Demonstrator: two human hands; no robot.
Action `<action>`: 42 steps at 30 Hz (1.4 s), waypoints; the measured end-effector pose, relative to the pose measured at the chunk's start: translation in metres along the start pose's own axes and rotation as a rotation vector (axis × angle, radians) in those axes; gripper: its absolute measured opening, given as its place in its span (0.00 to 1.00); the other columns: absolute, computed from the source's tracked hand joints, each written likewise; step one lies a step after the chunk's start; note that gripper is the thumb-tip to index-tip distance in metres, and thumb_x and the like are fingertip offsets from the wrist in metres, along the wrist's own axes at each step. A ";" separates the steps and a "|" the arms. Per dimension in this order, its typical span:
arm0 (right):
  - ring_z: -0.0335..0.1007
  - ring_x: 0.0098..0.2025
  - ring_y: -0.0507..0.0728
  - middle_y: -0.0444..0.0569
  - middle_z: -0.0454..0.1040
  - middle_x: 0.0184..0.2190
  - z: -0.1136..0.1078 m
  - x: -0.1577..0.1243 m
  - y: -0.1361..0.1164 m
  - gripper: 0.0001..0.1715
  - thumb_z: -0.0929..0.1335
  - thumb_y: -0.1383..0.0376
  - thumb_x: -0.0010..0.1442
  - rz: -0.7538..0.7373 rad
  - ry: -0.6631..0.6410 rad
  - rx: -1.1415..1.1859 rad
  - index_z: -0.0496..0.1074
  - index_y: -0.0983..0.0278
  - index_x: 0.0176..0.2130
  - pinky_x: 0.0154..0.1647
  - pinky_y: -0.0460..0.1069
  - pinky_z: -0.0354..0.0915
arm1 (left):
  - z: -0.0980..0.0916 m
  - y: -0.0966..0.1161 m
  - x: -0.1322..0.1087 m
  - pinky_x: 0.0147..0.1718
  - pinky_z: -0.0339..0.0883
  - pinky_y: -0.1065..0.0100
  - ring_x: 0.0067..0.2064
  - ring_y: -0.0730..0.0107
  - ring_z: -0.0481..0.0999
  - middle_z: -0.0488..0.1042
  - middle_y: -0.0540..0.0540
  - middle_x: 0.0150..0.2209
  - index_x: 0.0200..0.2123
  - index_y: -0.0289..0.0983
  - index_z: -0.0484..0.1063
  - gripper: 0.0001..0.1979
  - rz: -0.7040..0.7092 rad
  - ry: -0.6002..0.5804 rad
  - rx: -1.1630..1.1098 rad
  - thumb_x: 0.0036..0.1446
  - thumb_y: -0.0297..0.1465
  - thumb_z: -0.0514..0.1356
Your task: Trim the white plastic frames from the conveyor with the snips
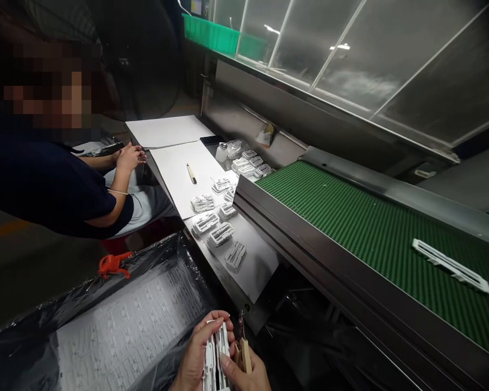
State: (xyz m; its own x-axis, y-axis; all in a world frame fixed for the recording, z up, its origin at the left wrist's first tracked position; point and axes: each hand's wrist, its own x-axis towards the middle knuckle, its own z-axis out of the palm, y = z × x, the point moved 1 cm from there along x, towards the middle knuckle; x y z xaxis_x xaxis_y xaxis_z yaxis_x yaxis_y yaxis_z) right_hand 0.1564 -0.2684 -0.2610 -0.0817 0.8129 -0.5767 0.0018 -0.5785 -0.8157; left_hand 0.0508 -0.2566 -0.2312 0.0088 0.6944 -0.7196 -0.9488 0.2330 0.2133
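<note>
While our left hand (198,355) wraps its grip around a white plastic moulded part (215,353) at the near edge of the view, our right hand (244,374) pinches a small wooden-handled trimming knife (243,347) against the part's right side, thumb lying across the plastic. Both grips are pressed tight on what they hold. The part sits upright between the hands, just over a black plastic bag (85,315) lined with many more such parts laid flat

To trim well, we judge the blade should run along the edge with the part braced firmly, fingers kept behind the cutting line, and the cut made away from the left palm

Farther off, the table (256,260) carries several finished-looking white parts (220,233) in loose groups, another knife (191,174) on white paper sheets (175,163), and a small bottle (221,152). On the right, a green conveyor belt (350,217) bears one long white plastic frame (452,266). An orange tool (113,264) lies on the bag's far edge. A co-worker in a dark shirt (44,184) sits at the left, hands (129,157) together near the table

We can read no brand, label or writing anywhere; the parts are too small and blurred to show any marking
</note>
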 end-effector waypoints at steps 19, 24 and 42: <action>0.65 0.25 0.53 0.41 0.69 0.22 0.052 0.056 -0.053 0.25 0.77 0.52 0.42 -0.120 0.054 0.096 0.66 0.64 0.30 0.27 0.47 0.65 | 0.005 0.064 0.008 0.39 0.70 0.71 0.46 0.61 0.76 0.80 0.44 0.40 0.43 0.35 0.75 0.12 0.136 -0.048 0.203 0.56 0.32 0.65; 0.67 0.25 0.54 0.42 0.70 0.24 0.057 0.054 -0.060 0.26 0.76 0.51 0.43 -0.093 0.034 0.170 0.64 0.63 0.32 0.28 0.48 0.66 | 0.004 0.068 0.010 0.48 0.68 0.65 0.51 0.59 0.73 0.78 0.43 0.44 0.44 0.34 0.76 0.10 0.067 -0.100 0.080 0.63 0.31 0.57; 0.68 0.33 0.59 0.47 0.73 0.29 0.067 0.064 -0.097 0.18 0.74 0.54 0.43 -0.198 0.176 -0.278 0.71 0.63 0.29 0.36 0.49 0.63 | 0.036 0.084 0.029 0.54 0.62 0.62 0.55 0.54 0.70 0.73 0.41 0.53 0.55 0.37 0.67 0.22 0.455 -0.149 0.857 0.62 0.42 0.55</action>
State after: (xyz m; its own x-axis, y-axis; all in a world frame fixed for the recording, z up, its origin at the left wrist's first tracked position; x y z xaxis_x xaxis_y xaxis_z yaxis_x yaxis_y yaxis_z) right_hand 0.0847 -0.1641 -0.2157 0.0643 0.9202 -0.3860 0.2756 -0.3881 -0.8794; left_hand -0.0168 -0.1924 -0.2106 -0.2057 0.9054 -0.3715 -0.3215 0.2960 0.8995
